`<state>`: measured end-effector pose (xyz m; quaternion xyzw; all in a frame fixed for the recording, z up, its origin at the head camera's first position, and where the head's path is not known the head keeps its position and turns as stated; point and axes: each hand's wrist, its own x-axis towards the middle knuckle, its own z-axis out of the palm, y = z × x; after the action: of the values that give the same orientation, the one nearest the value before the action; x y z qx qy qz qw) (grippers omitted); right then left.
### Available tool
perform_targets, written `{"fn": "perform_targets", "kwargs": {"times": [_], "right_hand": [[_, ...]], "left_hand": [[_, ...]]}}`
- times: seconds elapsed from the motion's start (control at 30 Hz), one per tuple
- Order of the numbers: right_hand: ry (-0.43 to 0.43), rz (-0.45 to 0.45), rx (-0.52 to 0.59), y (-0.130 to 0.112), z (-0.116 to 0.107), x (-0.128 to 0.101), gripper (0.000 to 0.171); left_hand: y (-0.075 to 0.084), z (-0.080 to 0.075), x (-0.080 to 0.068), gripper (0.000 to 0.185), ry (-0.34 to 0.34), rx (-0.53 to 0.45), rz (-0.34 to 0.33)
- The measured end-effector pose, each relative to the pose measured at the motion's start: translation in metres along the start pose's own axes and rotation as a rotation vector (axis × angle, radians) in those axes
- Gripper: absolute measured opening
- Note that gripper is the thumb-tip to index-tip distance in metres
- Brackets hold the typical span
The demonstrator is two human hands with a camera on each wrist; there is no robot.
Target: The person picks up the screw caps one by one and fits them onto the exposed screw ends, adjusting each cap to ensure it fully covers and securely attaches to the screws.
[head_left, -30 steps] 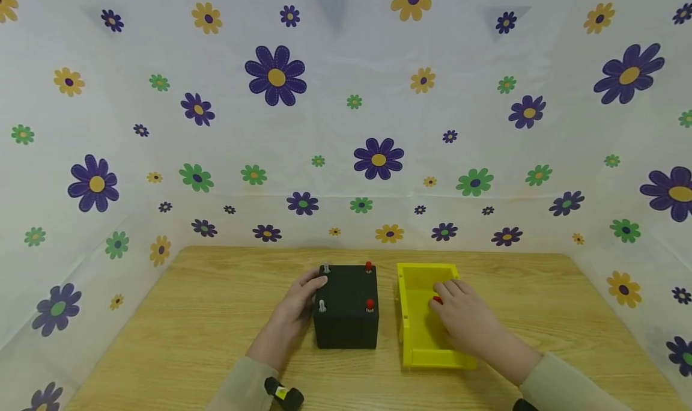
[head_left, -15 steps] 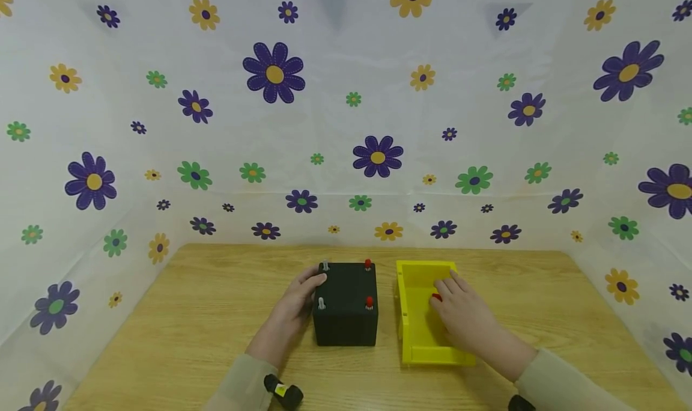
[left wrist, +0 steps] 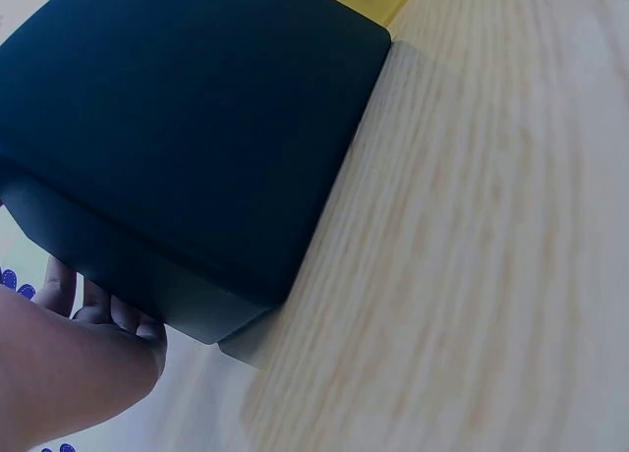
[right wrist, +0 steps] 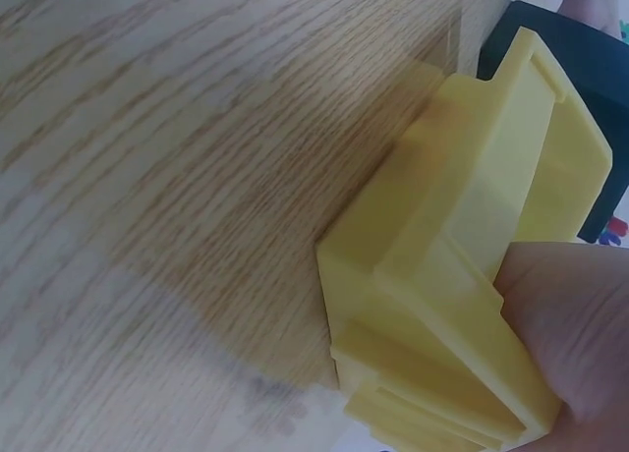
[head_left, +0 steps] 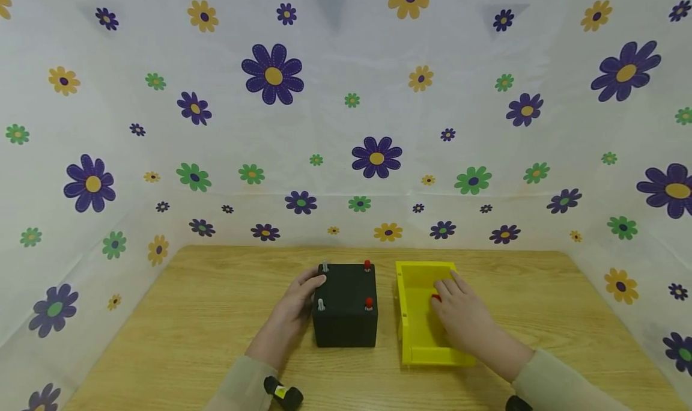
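Pickup step: my right hand [head_left: 465,318] reaches into the yellow tray [head_left: 413,339], fingertips [head_left: 440,292] closing on a small red peg [head_left: 435,297]. My left hand [head_left: 294,309] lies flat-fingered against the black box [head_left: 346,315]; next comes a firm pinch and lift.

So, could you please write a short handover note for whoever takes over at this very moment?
Left hand: rests against the left side of the black box, fingers at its top edge.
Right hand: inside the yellow tray, fingertips at a small red piece; whether it is gripped cannot be told.
Things: the box stands on the wooden table, just left of the tray. Its top carries two red pegs on the right and two grey pegs on the left.
Done: both red pegs stand in the box.
Left: the red piece is not yet out of the tray.
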<state>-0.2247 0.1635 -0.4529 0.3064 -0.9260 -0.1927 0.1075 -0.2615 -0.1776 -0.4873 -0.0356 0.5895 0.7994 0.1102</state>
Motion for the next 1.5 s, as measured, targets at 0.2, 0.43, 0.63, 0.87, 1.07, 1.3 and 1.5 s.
{"fn": "perform_targets", "kwargs": {"times": [0.2,0.43,0.63,0.87,1.07,1.3,1.5], "right_hand": [[-0.027,0.010,-0.016,-0.0005,-0.0004,0.0006,0.029],[-0.046,0.015,-0.036,-0.0013,-0.0022,0.0011,0.025],[-0.084,0.027,-0.017,-0.0023,-0.0025,0.0019,0.026],[-0.103,0.038,-0.008,-0.0027,-0.0039,0.0031,0.024],[-0.111,0.040,-0.023,-0.0033,-0.0052,0.0039,0.023],[-0.079,0.042,-0.020,-0.0040,-0.0035,0.0034,0.020],[-0.051,0.048,0.015,-0.0043,0.0000,0.0041,0.019]], "left_hand": [[0.0001,0.0003,-0.0010,0.041,0.001,-0.003,0.010],[-0.0006,-0.0003,-0.0014,0.046,0.004,0.010,0.013],[-0.0011,-0.0010,-0.0011,0.043,-0.011,0.000,0.009],[-0.0019,-0.0016,-0.0008,0.036,-0.020,-0.011,0.013],[-0.0011,-0.0019,-0.0005,0.034,-0.027,-0.010,0.015],[-0.0004,-0.0017,-0.0004,0.041,-0.026,0.004,0.013],[0.0007,-0.0004,-0.0015,0.045,-0.018,0.003,0.004]]}}
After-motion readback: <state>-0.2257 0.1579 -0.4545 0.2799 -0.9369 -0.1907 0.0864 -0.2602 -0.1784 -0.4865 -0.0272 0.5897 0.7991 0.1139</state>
